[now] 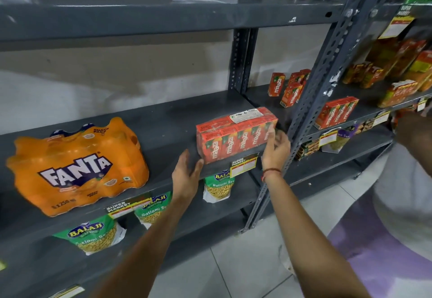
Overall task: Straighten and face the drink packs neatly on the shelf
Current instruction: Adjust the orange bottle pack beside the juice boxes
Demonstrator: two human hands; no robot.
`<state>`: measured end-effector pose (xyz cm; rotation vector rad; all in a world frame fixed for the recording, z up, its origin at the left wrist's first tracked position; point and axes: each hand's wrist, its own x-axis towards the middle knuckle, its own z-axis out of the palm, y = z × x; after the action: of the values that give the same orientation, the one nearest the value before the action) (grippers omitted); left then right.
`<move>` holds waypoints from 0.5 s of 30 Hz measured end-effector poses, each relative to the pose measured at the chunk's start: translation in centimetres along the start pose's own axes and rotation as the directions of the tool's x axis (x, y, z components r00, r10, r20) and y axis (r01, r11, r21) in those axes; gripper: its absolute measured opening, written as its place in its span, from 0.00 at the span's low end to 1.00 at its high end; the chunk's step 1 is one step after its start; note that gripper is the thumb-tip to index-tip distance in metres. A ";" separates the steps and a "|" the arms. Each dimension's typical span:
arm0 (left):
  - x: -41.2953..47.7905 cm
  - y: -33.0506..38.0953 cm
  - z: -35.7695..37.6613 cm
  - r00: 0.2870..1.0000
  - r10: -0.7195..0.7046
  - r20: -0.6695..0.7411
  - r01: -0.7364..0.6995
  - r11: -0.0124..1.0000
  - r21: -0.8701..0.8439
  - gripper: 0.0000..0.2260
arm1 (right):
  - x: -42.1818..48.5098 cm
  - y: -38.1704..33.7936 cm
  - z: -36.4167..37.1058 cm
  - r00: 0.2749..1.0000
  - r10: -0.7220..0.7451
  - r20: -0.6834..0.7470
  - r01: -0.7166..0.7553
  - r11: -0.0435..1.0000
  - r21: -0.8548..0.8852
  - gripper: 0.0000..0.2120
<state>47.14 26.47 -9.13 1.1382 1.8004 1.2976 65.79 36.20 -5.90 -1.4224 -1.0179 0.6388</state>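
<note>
A shrink-wrapped red Maaza carton pack (236, 134) stands at the front edge of the grey shelf (163, 120), its label side facing out. My right hand (275, 149) rests with spread fingers against the pack's right end. My left hand (187, 173) is open just below the pack's left front corner, its fingertips touching or nearly touching the wrap. An orange Fanta bottle pack (77, 166) lies at the left of the same shelf, slightly turned, logo outward.
Green Balaji snack bags (93, 234) hang on the shelf below. Loose Maaza cartons (289, 87) and another carton pack (336, 111) stand on the adjoining rack to the right, past a perforated steel upright (301, 120). Another person's sleeve (406, 194) is at the far right.
</note>
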 end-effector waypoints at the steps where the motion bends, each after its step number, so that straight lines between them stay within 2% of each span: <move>1: -1.5 -0.9 -1.1 1.000 -0.005 -0.009 0.005 0.999 -0.052 0.26 | -2.1 -0.1 0.2 1.000 -0.005 -0.004 0.005 1.000 0.018 0.18; 2: -3.1 -1.9 -2.5 0.999 -0.002 -0.047 -0.001 0.997 -0.083 0.21 | -4.4 -0.1 0.8 1.000 -0.001 0.027 0.001 0.999 0.032 0.17; 4: -6.3 -4.1 -5.3 0.976 0.010 -0.217 -0.031 0.995 -0.091 0.11 | -9.0 0.4 2.2 0.991 -0.008 0.133 0.000 0.999 0.055 0.14; 6: -8.5 -5.6 -8.4 0.898 0.001 -0.440 -0.053 0.993 -0.107 0.06 | -13.1 1.0 4.1 0.964 -0.066 0.257 0.052 0.997 0.059 0.11; 9: -9.1 -7.2 -13.7 0.738 -0.036 -0.674 -0.039 0.995 -0.096 0.09 | -17.7 0.3 6.8 0.867 -0.089 0.491 0.058 0.995 0.079 0.10; 12: -9.0 -7.2 -18.6 0.607 0.016 -0.795 -0.049 0.999 -0.017 0.14 | -20.2 -1.4 9.6 0.733 -0.097 0.674 0.062 0.995 0.076 0.17; 14: -8.5 -7.0 -21.0 0.602 0.030 -0.798 -0.047 0.999 0.002 0.19 | -21.1 -2.5 11.1 0.664 -0.101 0.741 0.083 0.995 0.060 0.26; 15: -8.2 -7.1 -22.1 0.640 0.014 -0.768 -0.035 0.999 -0.012 0.22 | -21.5 -2.9 11.9 0.637 -0.109 0.763 0.107 0.993 0.052 0.29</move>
<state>29.59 9.25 -8.94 0.5908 2.3374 2.0248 44.97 23.08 -8.72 -1.0543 -1.7557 1.2103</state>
